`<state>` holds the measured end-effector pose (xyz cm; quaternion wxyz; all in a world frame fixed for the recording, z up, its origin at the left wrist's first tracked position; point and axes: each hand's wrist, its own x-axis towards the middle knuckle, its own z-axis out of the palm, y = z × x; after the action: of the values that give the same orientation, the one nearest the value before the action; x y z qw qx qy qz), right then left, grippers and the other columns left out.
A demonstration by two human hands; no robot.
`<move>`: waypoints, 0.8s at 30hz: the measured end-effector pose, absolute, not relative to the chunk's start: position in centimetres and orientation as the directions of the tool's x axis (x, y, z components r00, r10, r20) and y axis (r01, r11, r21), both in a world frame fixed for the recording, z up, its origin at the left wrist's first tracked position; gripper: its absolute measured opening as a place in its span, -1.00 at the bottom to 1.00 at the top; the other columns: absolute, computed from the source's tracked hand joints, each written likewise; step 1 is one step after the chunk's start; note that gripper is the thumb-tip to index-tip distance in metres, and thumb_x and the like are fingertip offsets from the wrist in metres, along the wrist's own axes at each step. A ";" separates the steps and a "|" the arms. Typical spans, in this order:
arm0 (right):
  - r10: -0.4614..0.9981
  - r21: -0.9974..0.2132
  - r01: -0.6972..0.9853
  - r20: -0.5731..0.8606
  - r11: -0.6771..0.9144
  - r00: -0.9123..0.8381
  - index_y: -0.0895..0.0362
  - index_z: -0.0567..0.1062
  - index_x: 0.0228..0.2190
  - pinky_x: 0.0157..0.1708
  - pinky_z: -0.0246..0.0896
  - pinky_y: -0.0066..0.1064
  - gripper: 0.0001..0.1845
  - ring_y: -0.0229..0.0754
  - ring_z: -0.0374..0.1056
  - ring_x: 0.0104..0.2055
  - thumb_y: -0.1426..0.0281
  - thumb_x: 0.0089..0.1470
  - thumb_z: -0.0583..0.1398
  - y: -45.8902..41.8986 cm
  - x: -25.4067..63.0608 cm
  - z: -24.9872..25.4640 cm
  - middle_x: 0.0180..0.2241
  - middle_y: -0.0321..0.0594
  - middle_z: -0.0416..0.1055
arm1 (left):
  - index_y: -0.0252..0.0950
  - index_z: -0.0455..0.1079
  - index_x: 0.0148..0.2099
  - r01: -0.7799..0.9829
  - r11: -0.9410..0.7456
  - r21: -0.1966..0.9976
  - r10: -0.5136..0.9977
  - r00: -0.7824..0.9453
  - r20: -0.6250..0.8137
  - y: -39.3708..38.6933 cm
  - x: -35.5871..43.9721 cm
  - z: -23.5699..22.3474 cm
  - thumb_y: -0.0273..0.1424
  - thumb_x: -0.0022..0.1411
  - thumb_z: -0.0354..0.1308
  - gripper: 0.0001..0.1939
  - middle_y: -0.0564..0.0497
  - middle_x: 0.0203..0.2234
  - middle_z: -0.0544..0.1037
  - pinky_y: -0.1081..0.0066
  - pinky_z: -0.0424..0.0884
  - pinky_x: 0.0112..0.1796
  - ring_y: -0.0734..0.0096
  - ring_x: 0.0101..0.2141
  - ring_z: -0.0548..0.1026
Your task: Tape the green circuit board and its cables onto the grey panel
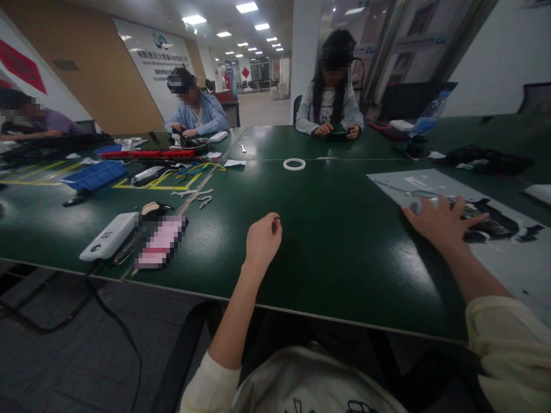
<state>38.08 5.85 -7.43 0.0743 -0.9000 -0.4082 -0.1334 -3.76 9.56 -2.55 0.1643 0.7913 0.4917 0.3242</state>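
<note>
My left hand (263,241) is over the green table with its fingers curled in; what they hold, if anything, is hidden. To the right, my right hand (443,221) reaches over a light grey sheet (413,178), fingers spread apart. Under and beside those fingers lies a black assembly of parts (495,221), partly covered by the hand. A small silvery-grey object (415,206) sits by the right thumb; I cannot make out its kind. Whether the right fingers touch these parts cannot be told. A white ring like a tape roll (294,164) lies farther back in the middle.
On the left are a white power bank (109,236), a pink phone (161,244), a blue tray (94,175), coloured wires (198,168) and white strips (202,198). A water bottle (430,115) leans at the back right. Several people sit around the table (336,258).
</note>
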 end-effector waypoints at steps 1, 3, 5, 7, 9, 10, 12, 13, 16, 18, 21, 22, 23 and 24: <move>0.707 -0.025 0.748 0.306 -0.663 0.637 0.12 0.31 0.07 0.03 -0.55 0.39 -0.22 0.28 -0.36 0.26 -0.08 0.11 -0.28 5.9 38.2 -7.5 0.22 0.05 -0.04 | -0.32 0.35 -0.05 0.676 -0.459 0.577 0.887 0.306 0.347 9.6 -3.7 -2.5 -0.48 0.28 -0.04 -0.77 0.02 -0.33 0.54 0.47 0.42 -0.30 0.49 -0.36 0.49; 0.695 -0.025 0.740 0.321 -0.673 0.643 0.11 0.31 0.06 0.04 -0.54 0.39 -0.22 0.27 -0.35 0.26 -0.09 0.10 -0.29 5.9 38.5 -7.6 0.21 0.04 -0.01 | -0.32 0.35 -0.05 0.686 -0.448 0.573 0.892 0.305 0.333 9.6 -3.7 -2.4 -0.47 0.28 -0.04 -0.77 0.02 -0.34 0.54 0.46 0.42 -0.29 0.48 -0.35 0.50; 0.688 -0.023 0.735 0.332 -0.678 0.645 0.11 0.31 0.06 0.04 -0.53 0.38 -0.20 0.26 -0.34 0.26 -0.11 0.10 -0.29 6.0 38.8 -7.7 0.21 0.03 -0.01 | -0.31 0.35 -0.04 0.693 -0.440 0.571 0.897 0.303 0.322 9.6 -3.7 -2.4 -0.47 0.28 -0.04 -0.76 0.03 -0.34 0.54 0.46 0.41 -0.29 0.49 -0.37 0.50; 0.676 -0.020 0.725 0.346 -0.688 0.651 0.12 0.31 0.06 0.05 -0.54 0.38 -0.19 0.26 -0.33 0.26 -0.10 0.10 -0.31 6.1 39.2 -7.8 0.21 0.04 0.01 | -0.31 0.35 -0.04 0.693 -0.444 0.568 0.895 0.313 0.318 9.6 -3.7 -2.5 -0.47 0.28 -0.04 -0.76 0.03 -0.33 0.54 0.48 0.41 -0.31 0.50 -0.38 0.49; 0.665 -0.012 0.717 0.364 -0.697 0.652 0.14 0.33 0.04 0.05 -0.53 0.38 -0.17 0.26 -0.31 0.26 -0.10 0.10 -0.32 6.3 39.8 -7.9 0.19 0.05 0.04 | -0.32 0.35 -0.05 0.699 -0.448 0.557 0.893 0.318 0.320 9.6 -3.7 -2.5 -0.47 0.29 -0.04 -0.77 0.02 -0.34 0.54 0.48 0.40 -0.32 0.50 -0.39 0.49; 0.661 -0.009 0.715 0.374 -0.699 0.651 0.15 0.34 0.03 0.05 -0.52 0.38 -0.17 0.26 -0.30 0.26 -0.11 0.09 -0.32 6.4 40.0 -8.0 0.18 0.06 0.05 | -0.32 0.35 -0.06 0.702 -0.449 0.552 0.892 0.320 0.318 9.6 -3.7 -2.6 -0.46 0.29 -0.05 -0.77 0.02 -0.35 0.54 0.47 0.40 -0.32 0.49 -0.39 0.49; 0.651 -0.009 0.711 0.394 -0.703 0.649 0.15 0.35 0.02 0.06 -0.50 0.37 -0.16 0.25 -0.30 0.25 -0.12 0.08 -0.31 6.5 40.5 -8.1 0.17 0.05 0.07 | -0.32 0.35 -0.06 0.706 -0.448 0.549 0.893 0.326 0.310 9.6 -3.7 -2.6 -0.46 0.30 -0.06 -0.77 0.03 -0.35 0.54 0.48 0.40 -0.33 0.50 -0.39 0.49; 0.651 -0.012 0.712 0.396 -0.702 0.648 0.14 0.35 0.02 0.06 -0.49 0.36 -0.17 0.25 -0.29 0.25 -0.13 0.08 -0.31 6.4 40.6 -8.1 0.17 0.04 0.07 | -0.32 0.35 -0.06 0.706 -0.446 0.550 0.894 0.329 0.303 9.5 -3.7 -2.6 -0.46 0.29 -0.05 -0.77 0.03 -0.35 0.54 0.49 0.40 -0.34 0.50 -0.39 0.49; 0.689 -0.019 0.743 0.360 -0.669 0.629 0.09 0.31 0.06 0.06 -0.46 0.35 -0.20 0.23 -0.28 0.25 -0.13 0.08 -0.28 6.0 40.7 -7.7 0.19 -0.01 0.05 | -0.32 0.35 -0.05 0.704 -0.441 0.557 0.898 0.338 0.283 9.5 -3.7 -2.5 -0.46 0.29 -0.05 -0.77 0.03 -0.34 0.54 0.50 0.40 -0.35 0.51 -0.39 0.49; 0.731 -0.012 0.774 0.320 -0.633 0.603 0.05 0.28 0.09 0.04 -0.49 0.38 -0.23 0.23 -0.30 0.25 -0.12 0.08 -0.24 5.4 40.7 -7.3 0.19 -0.04 0.05 | -0.32 0.35 -0.05 0.706 -0.439 0.556 0.898 0.341 0.277 9.5 -3.7 -2.5 -0.46 0.30 -0.05 -0.77 0.02 -0.35 0.54 0.50 0.40 -0.35 0.51 -0.39 0.49; 0.737 0.001 0.772 0.298 -0.636 0.607 0.05 0.26 0.11 0.02 -0.55 0.41 -0.24 0.22 -0.33 0.25 -0.11 0.08 -0.21 4.5 40.5 -6.6 0.19 -0.02 0.05 | -0.31 0.35 -0.05 0.709 -0.437 0.553 0.900 0.346 0.266 9.5 -3.6 -2.5 -0.46 0.30 -0.05 -0.78 0.02 -0.34 0.54 0.50 0.40 -0.36 0.51 -0.40 0.49; 0.723 -0.003 0.757 0.292 -0.654 0.626 0.07 0.26 0.12 0.03 -0.56 0.39 -0.23 0.23 -0.33 0.25 -0.12 0.07 -0.20 4.2 40.5 -6.4 0.19 0.00 0.05 | -0.30 0.35 -0.05 0.711 -0.434 0.553 0.901 0.347 0.260 9.5 -3.6 -2.5 -0.45 0.30 -0.04 -0.77 0.02 -0.33 0.54 0.49 0.41 -0.36 0.51 -0.40 0.49; 0.706 -0.014 0.738 0.283 -0.674 0.649 0.08 0.27 0.12 0.03 -0.55 0.38 -0.21 0.24 -0.34 0.25 -0.13 0.07 -0.20 3.9 40.5 -6.3 0.20 0.02 0.03 | -0.30 0.34 -0.04 0.713 -0.430 0.554 0.903 0.346 0.256 9.5 -3.6 -2.5 -0.45 0.30 -0.04 -0.77 0.02 -0.32 0.54 0.49 0.41 -0.35 0.50 -0.40 0.49; 0.689 -0.028 0.721 0.271 -0.693 0.672 0.08 0.27 0.11 0.04 -0.55 0.36 -0.19 0.26 -0.34 0.25 -0.15 0.05 -0.20 3.8 40.5 -6.2 0.20 0.03 0.02 | -0.30 0.34 -0.04 0.714 -0.427 0.555 0.904 0.345 0.252 9.4 -3.6 -2.5 -0.45 0.30 -0.04 -0.77 0.02 -0.32 0.54 0.48 0.41 -0.35 0.50 -0.39 0.49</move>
<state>40.49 3.78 -6.16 0.0663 -0.9120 -0.3864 -0.1205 -3.65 9.44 -2.47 0.1766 0.8008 0.5053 0.2689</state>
